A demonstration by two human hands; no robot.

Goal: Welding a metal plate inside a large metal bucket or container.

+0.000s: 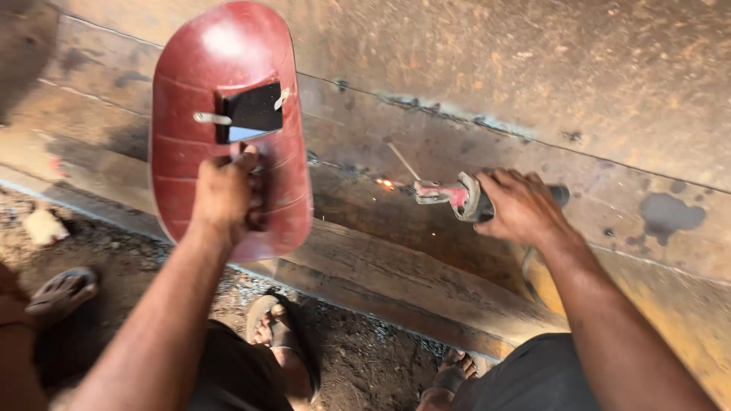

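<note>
Sparks (386, 183) show at the rod tip on the steel plate's (533, 68) seam. My right hand (521, 207) is clenched round the electrode holder (457, 196) — stiff, light, best gripped on its insulated handle. My left hand (226, 190) grasps the red welding shield (228, 114) by its back handle — rigid, light.

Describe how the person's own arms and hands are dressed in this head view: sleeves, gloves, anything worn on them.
Both arms are bare from the frame edge to the fingers: no sleeves show. The left hand and the right hand have no gloves, and no ring, watch or wristband is visible on either. No cables or markings run along the arms. Dark shorts and sandals appear lower in the frame.
</note>
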